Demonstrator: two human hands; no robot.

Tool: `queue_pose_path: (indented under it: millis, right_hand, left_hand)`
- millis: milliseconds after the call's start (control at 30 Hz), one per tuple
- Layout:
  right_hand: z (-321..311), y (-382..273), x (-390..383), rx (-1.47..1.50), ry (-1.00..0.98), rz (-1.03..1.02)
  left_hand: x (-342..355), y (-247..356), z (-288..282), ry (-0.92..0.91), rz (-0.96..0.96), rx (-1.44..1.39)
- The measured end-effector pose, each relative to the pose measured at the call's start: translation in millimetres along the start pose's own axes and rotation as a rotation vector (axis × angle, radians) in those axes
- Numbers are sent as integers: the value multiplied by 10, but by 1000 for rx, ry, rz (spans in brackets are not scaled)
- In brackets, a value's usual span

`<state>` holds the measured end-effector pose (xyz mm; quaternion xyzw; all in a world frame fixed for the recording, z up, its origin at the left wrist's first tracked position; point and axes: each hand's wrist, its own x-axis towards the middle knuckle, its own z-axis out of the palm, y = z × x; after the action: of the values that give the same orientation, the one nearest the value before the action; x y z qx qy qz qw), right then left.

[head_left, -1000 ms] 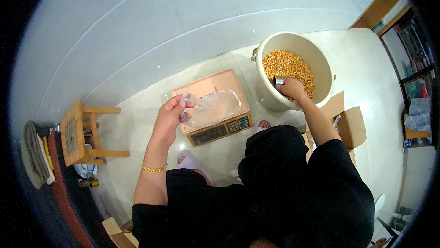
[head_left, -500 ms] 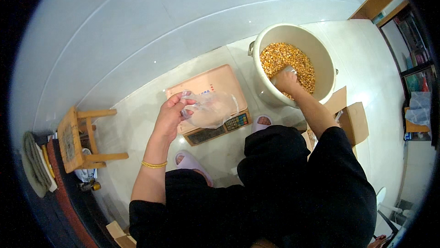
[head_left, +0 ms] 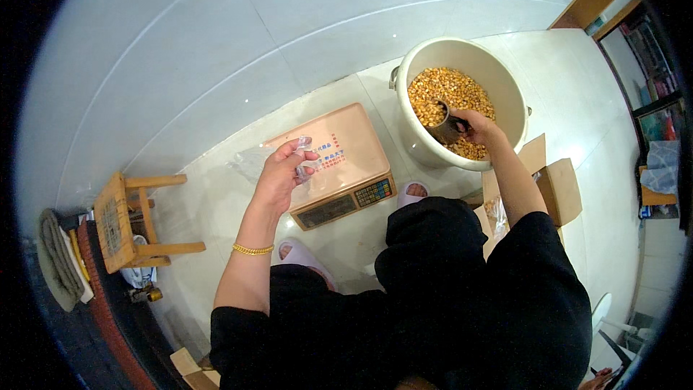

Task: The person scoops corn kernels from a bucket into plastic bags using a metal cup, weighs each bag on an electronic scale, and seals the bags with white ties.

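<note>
My right hand (head_left: 476, 127) reaches into a large cream bucket (head_left: 514, 94) and is closed round a dark metal cup (head_left: 446, 129). The cup is tilted, its mouth towards the left, with kernels at its opening. Loose yellow corn kernels (head_left: 451, 87) lie in the bucket around it. Over the scale, my left hand (head_left: 285, 166) pinches a clear plastic bag (head_left: 253, 162), which trails off limply to the left. Beneath it, a flat scale (head_left: 354, 137) with a tan platform and a keypad rests on the floor.
An open cardboard box (head_left: 559, 191) stands right of my knees, with clear plastic inside. A small wooden stool (head_left: 115, 228) is at the left. My feet, in pale slippers (head_left: 307, 259), are near the scale. A pale tiled wall (head_left: 238, 36) rises behind; shelves (head_left: 650, 65) stand far right.
The cup in my right hand has come up from the kernels and shows more clearly. The plastic bag has swung from right of my left hand to its left, uncovering the scale platform.
</note>
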<state>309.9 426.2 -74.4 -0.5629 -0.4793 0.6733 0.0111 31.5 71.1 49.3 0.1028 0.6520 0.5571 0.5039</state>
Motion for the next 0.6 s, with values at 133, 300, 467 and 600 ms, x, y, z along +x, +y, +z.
queue_pose_path:
  millis: [133, 300, 467, 600]
  right_hand:
    - [-235, -17, -146, 116, -61, -20]
    - [-210, -67, -339, 267, -100, -153]
    - [101, -392, -955, 382, -179, -376]
    - [476, -516, -1242, 462, -440, -400]
  left_hand:
    - [13, 23, 23, -2, -16, 3]
    - [51, 59, 70, -27, -45, -122]
    - [131, 40, 108, -36, -52, -213]
    - [188, 59, 198, -22, -59, -250]
